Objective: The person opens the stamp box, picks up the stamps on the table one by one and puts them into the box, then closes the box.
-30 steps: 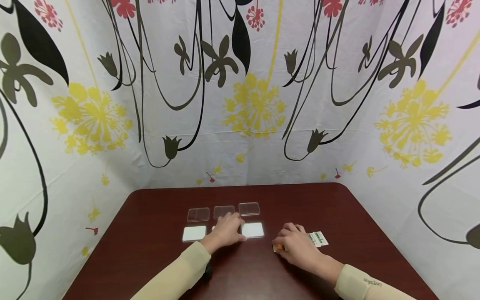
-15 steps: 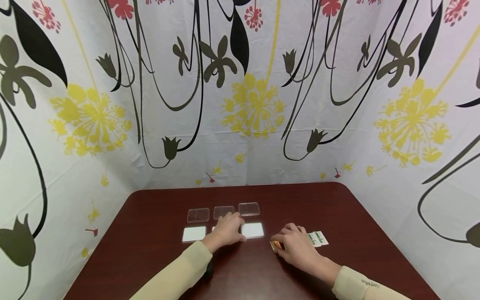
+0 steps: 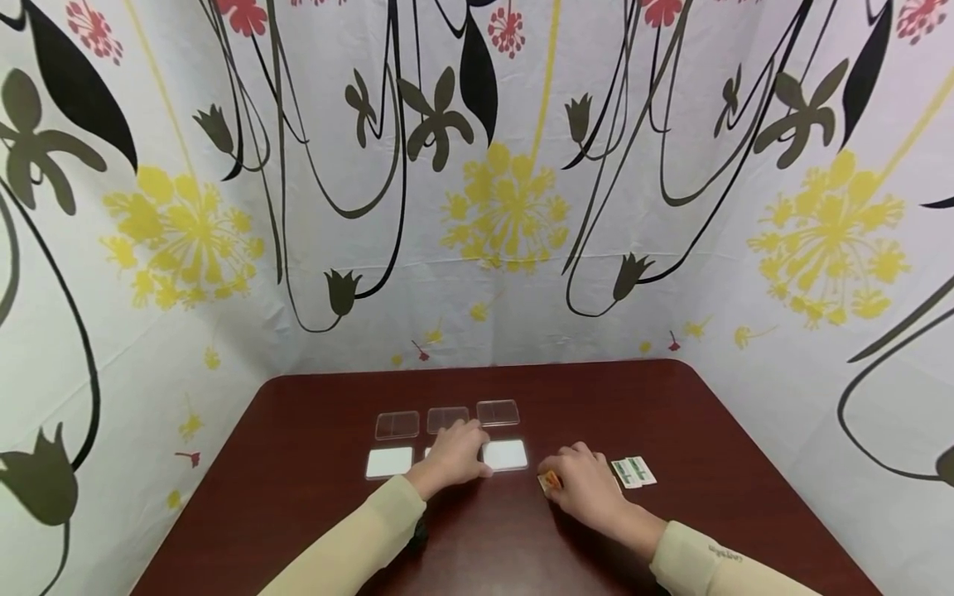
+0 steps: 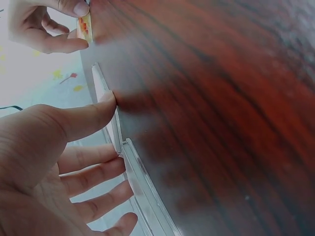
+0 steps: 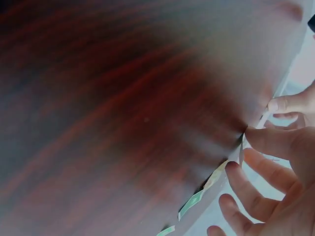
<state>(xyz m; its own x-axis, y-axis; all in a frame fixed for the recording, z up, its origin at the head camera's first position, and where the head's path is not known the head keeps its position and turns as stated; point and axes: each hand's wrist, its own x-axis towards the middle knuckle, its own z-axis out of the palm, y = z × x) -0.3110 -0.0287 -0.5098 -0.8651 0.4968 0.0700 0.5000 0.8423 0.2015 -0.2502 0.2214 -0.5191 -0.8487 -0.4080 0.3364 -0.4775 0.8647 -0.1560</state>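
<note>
In the head view my left hand (image 3: 453, 457) lies over the middle of a row of flat white-filled clear cases, hiding most of the middle one. Its thumb touches the near edge of the right case (image 3: 505, 455); in the left wrist view the loosely extended fingers (image 4: 93, 179) reach along the cases' edges. My right hand (image 3: 585, 487) pinches a small orange-and-yellow paper piece (image 3: 550, 482) against the table, to the right of the cases. Beyond that hand lie green-and-white paper pieces (image 3: 633, 472), seen edge-on and slightly curled in the right wrist view.
A third white-filled case (image 3: 389, 463) lies left of my left hand. Behind the row are clear empty-looking cases or lids (image 3: 397, 425), (image 3: 498, 413). A dark object (image 3: 419, 534) shows under my left wrist. The dark red table (image 3: 596, 397) ends at a patterned curtain (image 3: 514, 323).
My right hand has shifted slightly left and toward me with the orange-and-yellow paper piece, uncovering more of the green-and-white pieces. My left hand stays on the cases.
</note>
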